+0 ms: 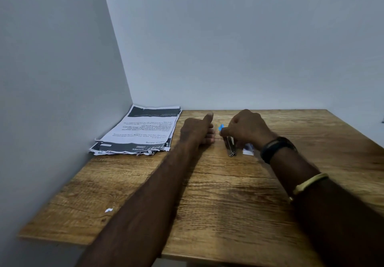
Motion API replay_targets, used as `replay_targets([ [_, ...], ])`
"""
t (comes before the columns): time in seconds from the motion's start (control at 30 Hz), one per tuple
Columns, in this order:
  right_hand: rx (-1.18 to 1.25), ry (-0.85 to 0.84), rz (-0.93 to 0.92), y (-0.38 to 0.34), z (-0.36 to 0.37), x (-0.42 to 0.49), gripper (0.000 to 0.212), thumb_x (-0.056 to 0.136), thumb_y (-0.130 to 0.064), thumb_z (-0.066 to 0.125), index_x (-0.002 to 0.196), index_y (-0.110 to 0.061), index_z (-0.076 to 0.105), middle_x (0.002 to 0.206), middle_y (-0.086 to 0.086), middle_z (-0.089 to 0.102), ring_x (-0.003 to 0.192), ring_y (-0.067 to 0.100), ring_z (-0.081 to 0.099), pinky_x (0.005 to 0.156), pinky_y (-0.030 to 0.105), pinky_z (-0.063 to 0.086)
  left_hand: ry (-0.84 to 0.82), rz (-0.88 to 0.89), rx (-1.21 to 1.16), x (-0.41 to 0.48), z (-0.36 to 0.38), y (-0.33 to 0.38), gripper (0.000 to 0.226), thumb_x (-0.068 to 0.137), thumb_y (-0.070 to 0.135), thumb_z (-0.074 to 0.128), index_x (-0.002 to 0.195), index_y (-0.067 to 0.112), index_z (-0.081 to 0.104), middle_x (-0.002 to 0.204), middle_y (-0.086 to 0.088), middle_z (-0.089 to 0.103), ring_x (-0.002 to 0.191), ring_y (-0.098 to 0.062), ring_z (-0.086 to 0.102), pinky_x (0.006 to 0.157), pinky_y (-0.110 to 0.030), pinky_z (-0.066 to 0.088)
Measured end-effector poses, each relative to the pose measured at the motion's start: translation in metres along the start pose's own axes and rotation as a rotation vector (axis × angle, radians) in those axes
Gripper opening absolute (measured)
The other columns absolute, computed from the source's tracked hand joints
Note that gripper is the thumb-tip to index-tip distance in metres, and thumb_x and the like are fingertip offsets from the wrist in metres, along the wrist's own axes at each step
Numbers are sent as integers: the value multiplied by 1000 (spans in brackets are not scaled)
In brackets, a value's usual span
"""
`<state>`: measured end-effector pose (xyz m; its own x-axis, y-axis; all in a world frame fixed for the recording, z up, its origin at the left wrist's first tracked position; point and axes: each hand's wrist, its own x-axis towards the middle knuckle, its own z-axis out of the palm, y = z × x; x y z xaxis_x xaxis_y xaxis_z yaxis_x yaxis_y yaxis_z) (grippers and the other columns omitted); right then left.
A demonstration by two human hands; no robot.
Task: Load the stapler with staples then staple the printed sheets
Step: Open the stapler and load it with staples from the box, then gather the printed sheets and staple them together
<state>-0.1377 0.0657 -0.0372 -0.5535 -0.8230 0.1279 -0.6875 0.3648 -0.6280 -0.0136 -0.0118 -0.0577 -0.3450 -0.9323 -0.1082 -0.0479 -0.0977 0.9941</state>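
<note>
The small metal stapler with a blue top (228,142) is pinched by the curled fingers of the right hand (246,128) at mid-tabletop (218,194). The left hand (197,130), loosely fisted with thumb raised, is rested beside it, empty. The stack of printed white sheets (141,133) is placed far left against the wall.

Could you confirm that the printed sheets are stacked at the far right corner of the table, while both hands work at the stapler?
Not quite: the head view shows the printed sheets stacked at the far left corner of the table, against the wall. The rest holds: the left hand and right hand are both at the stapler.
</note>
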Motion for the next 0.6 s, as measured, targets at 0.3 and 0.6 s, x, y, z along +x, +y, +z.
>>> replay_targets([
  [0.3,-319,77,-24,-7,6,-8,37,68,-41,85,80,-14,61,97,13,70,93,32,69,64,29,47,16,419,572,-8,-1,-10,13,86,19,73,94,12,80,98,-5,79,96,-16,71,89,-29,55],
  [0.6,-335,215,-107,-10,5,-13,28,81,-41,76,103,-24,75,107,4,72,100,30,67,70,30,46,-2,498,709,-16,-2,-8,20,89,19,69,106,17,79,111,-2,77,108,-16,69,99,-32,53],
])
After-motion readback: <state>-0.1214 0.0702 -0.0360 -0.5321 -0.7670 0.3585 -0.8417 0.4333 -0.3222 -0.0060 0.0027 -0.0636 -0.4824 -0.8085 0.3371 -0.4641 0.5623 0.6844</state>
